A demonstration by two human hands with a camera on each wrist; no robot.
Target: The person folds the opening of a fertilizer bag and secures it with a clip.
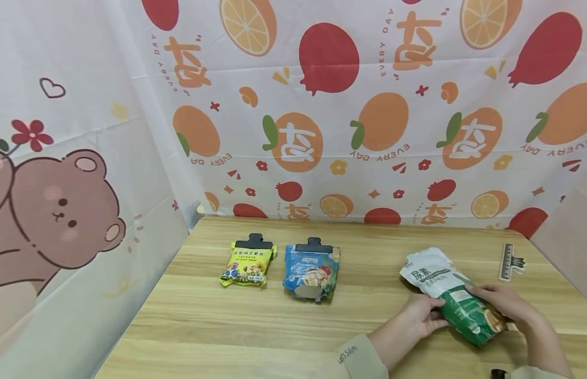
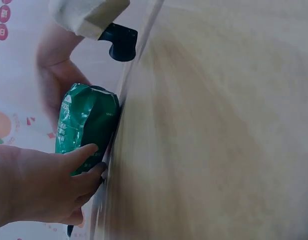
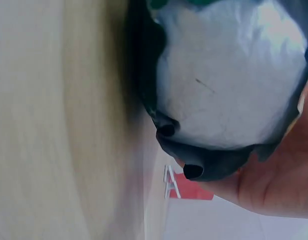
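A green and white plastic pouch with printed characters lies slantwise on the table's right side. My left hand grips its left edge, thumb on top and fingers lower down. Along the opposite edge, my right hand holds the pouch with fingers reaching over its top face. The left wrist view shows the pouch's green end, with my left hand pinching its near side. Close in the right wrist view is the pale pouch bottom, and my right hand lies partly behind it.
A yellow packet and a blue packet, each with a black clip across its top, lie left of the pouch. A loose dark clip is at the table's right. Printed curtains stand behind the wooden table.
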